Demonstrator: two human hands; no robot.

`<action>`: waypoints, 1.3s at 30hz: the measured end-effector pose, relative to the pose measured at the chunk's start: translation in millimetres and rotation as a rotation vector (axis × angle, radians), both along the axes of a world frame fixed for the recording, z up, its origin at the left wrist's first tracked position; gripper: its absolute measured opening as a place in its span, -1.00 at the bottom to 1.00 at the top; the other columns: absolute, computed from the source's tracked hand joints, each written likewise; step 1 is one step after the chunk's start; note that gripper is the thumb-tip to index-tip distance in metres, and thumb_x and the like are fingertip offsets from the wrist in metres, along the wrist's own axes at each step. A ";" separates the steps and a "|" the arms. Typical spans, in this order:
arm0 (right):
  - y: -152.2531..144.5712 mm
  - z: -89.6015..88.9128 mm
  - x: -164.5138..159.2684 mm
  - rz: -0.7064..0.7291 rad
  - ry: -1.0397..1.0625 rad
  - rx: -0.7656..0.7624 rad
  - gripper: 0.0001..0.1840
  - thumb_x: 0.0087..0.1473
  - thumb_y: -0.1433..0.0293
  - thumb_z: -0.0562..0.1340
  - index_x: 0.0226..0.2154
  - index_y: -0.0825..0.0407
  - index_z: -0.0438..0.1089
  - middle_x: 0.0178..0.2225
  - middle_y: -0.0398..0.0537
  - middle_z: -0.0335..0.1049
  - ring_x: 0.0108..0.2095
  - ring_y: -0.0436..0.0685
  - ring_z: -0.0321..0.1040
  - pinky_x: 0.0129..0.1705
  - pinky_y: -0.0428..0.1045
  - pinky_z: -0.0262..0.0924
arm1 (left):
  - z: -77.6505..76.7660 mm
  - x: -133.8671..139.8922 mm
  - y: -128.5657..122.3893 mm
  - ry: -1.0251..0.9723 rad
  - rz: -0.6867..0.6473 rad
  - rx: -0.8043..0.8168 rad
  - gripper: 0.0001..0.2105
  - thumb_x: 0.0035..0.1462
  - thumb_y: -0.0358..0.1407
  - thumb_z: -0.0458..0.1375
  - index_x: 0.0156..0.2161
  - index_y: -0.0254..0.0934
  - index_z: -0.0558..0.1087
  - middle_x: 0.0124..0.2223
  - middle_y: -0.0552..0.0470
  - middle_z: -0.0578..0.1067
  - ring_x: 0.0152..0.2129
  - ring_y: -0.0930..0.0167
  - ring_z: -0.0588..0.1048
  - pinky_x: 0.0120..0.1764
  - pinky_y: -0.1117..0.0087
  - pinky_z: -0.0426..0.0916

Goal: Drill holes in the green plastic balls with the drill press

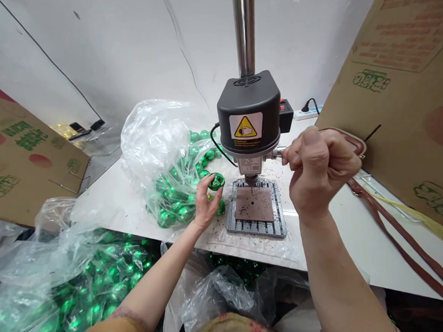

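Between the thumb and fingers of my left hand [206, 205] is a shiny green ball [216, 181], held just left of a small bench drill press [249, 113]. My right hand [320, 166] is closed in a fist at the right side of the drill press, on its feed handle [279, 152], which is mostly hidden by the fingers. Under the chuck [251, 179] a brown square board [255, 207] with a dark hole lies on the slotted metal base [257, 228]. Dark shavings are scattered over board and base.
Behind my left hand, a clear plastic bag [152, 137] of green balls [182, 213] lies on the white table [122, 210]. Another bag of green balls [100, 278] is below at left. Cardboard boxes [28, 161] flank both sides. A brown strap [399, 239] and a power strip [306, 112] are right.
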State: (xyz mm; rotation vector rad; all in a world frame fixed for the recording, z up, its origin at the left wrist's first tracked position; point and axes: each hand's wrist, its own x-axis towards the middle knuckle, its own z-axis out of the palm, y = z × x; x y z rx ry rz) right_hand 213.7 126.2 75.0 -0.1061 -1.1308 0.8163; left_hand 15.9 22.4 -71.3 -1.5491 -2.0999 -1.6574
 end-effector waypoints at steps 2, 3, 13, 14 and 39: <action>0.2 -0.2 -0.3 0.010 0.007 0.001 -0.52 0.19 0.25 0.28 -0.62 0.00 0.09 -0.69 -0.27 0.02 -0.64 -0.10 0.04 -0.56 -0.01 -0.06 | 7.0 4.3 -5.0 -0.098 0.025 0.061 -0.61 0.25 -0.15 0.22 0.15 -0.14 0.38 0.21 -0.17 0.41 0.25 0.16 0.34 0.27 0.12 0.24; 0.4 -0.2 -0.5 0.009 0.010 0.003 -0.51 0.19 0.25 0.28 -0.63 0.00 0.09 -0.69 -0.27 0.01 -0.64 -0.10 0.04 -0.56 -0.01 -0.07 | 10.5 8.2 -7.5 -0.163 0.033 0.084 -0.60 0.25 -0.12 0.23 0.14 -0.14 0.39 0.22 -0.16 0.39 0.24 0.16 0.35 0.25 0.15 0.28; 0.1 -0.6 -0.9 -0.015 0.021 0.031 -0.52 0.21 0.29 0.27 -0.63 -0.01 0.08 -0.70 -0.27 0.00 -0.66 -0.10 0.03 -0.58 -0.01 -0.06 | 35.0 47.7 -19.4 -1.120 -0.274 0.060 -0.51 0.14 0.10 0.31 0.06 -0.06 0.32 -0.18 0.07 0.54 -0.41 0.40 0.58 -0.29 0.34 0.48; 0.2 -1.0 -0.7 -0.015 0.018 0.025 -0.52 0.21 0.28 0.27 -0.63 -0.01 0.08 -0.70 -0.27 0.00 -0.66 -0.10 0.03 -0.58 0.00 -0.05 | 35.2 47.7 -18.6 -1.161 -0.286 0.043 -0.50 0.13 0.08 0.33 0.05 -0.06 0.32 -0.17 0.06 0.55 -0.41 0.40 0.59 -0.29 0.34 0.48; -0.6 -5.7 2.7 -0.004 -0.022 0.036 -0.49 0.21 0.21 0.26 -0.63 0.00 0.06 -0.68 -0.25 0.02 -0.62 -0.08 0.05 -0.53 -0.01 0.00 | 32.6 52.8 -11.3 -0.995 -0.418 -0.115 -0.55 0.19 0.03 0.26 0.07 -0.17 0.43 -0.21 -0.01 0.54 -0.45 0.40 0.54 -0.42 0.39 0.41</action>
